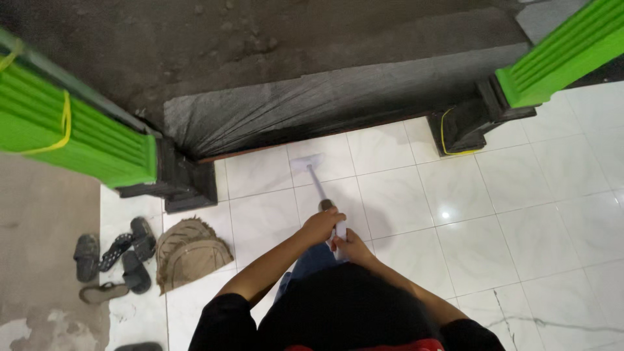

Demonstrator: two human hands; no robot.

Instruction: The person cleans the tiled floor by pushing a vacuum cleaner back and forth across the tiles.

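the mop [320, 184] stands on the white tile floor [520, 221], its flat white head just short of the dark stone step [325, 104] that runs between the two green pillars [71, 140], and its thin handle slants back to me. my left hand [320, 225] is wrapped shut around the handle higher up and my right hand [351, 247] is curled closed around it just below, the two touching. off to my left lie a brown doormat [188, 253] and dark sandals [114, 257].
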